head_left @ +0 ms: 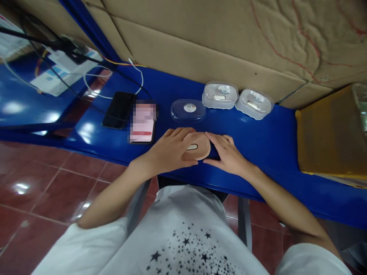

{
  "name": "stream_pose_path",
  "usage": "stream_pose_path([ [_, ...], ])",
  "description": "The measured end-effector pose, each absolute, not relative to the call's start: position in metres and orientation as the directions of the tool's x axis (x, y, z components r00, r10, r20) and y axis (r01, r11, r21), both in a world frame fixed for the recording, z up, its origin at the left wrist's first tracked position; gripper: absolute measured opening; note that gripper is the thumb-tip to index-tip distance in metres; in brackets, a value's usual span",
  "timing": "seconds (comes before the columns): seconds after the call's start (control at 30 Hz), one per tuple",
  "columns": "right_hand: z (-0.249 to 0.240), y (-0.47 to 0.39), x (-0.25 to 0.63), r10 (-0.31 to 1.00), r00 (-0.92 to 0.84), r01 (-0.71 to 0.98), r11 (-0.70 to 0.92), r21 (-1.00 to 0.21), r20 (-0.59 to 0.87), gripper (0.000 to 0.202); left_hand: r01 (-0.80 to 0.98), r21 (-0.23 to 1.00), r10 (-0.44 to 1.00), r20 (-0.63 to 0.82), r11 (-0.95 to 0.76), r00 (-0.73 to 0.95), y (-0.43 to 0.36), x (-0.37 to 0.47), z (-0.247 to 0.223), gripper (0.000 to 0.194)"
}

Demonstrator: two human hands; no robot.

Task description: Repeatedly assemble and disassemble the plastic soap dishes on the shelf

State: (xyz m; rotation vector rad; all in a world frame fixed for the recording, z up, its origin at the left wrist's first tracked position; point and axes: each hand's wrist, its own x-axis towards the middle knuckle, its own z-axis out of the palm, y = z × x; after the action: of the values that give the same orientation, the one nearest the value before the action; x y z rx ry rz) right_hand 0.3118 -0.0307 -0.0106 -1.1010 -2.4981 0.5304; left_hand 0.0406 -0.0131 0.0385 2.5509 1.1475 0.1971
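Glossy blue tabletop [275, 152] supported a peach rounded plastic case [203, 148].
Left hand [169, 149] clasped it, likely for steadiness; right hand [228, 152], spread, straddled the case's end, grip unclear; a clear oval plastic lid [187, 111] lay beyond, within reach.

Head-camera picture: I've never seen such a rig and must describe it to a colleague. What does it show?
There is no machine here, just a person's two bare hands. The camera sits on the head, looking forward and down, so the wearer's white shirt fills the bottom.

On the blue table, the left hand grips a tan oval case; the right hand is at its right edge. Beyond lie a clear cover and two clear-covered cases. A dark phone and lit phone lie leftward; a taped box, right.
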Motion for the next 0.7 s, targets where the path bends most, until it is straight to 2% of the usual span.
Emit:
stream_pose_path([
  [0.23, -0.009, -0.026, 0.315, 0.803, -0.572, 0.622, 0.557, -0.551, 0.166, 0.095, 0.685, 0.448, 0.77, 0.011, -0.574, 0.638, -0.002, 0.038, 0.038, 0.073],
  [0.43, -0.014, -0.023, 0.318, 0.811, -0.559, 0.609, 0.545, -0.576, 0.176, 0.092, 0.651, 0.493, 0.762, 0.039, -0.578, 0.647, 0.004, 0.036, 0.035, 0.077],
  [0.6, -0.01, -0.025, 0.317, 0.804, -0.56, 0.618, 0.566, -0.545, 0.199, 0.083, 0.692, 0.413, 0.79, 0.132, -0.592, 0.598, 0.015, 0.028, 0.033, 0.07],
  [0.7, -0.005, -0.029, 0.314, 0.774, -0.599, 0.608, 0.608, -0.511, 0.207, 0.061, 0.706, 0.377, 0.795, 0.18, -0.599, 0.579, 0.026, 0.021, 0.031, 0.062],
])
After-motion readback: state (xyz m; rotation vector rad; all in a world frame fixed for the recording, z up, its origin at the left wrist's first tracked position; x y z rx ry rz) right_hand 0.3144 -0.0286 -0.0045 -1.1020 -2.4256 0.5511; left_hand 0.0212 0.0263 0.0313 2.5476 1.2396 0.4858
